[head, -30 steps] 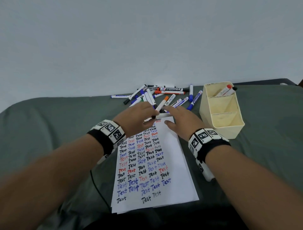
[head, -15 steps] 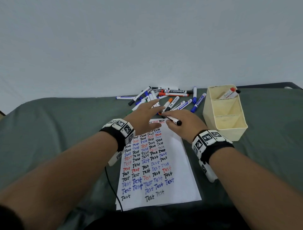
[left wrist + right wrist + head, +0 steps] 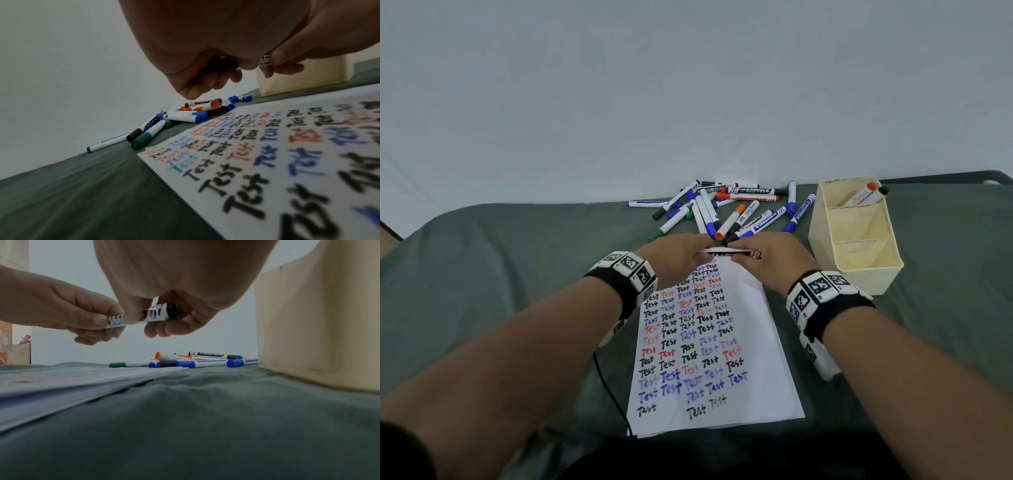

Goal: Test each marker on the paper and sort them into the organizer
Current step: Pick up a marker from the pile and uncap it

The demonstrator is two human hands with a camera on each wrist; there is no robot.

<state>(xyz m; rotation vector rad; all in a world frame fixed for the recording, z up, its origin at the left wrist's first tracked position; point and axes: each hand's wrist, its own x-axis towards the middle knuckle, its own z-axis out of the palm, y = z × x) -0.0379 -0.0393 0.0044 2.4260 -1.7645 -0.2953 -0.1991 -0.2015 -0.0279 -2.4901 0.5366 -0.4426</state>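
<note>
A black whiteboard marker lies level between both hands above the top edge of the paper. My left hand grips its black cap end. My right hand pinches the barrel end with thumb and fingers. The paper is covered with rows of "Test" in black, blue and red. A pile of markers lies beyond the paper. The cream organizer stands right, with two markers in its far compartment.
Everything rests on a grey-green cloth against a pale wall. A thin black cable runs along the paper's left edge. The organizer's middle and near compartments show no markers.
The black marker has come off the pile to above the paper's top. It has turned level, and both hands have closed on its two ends.
</note>
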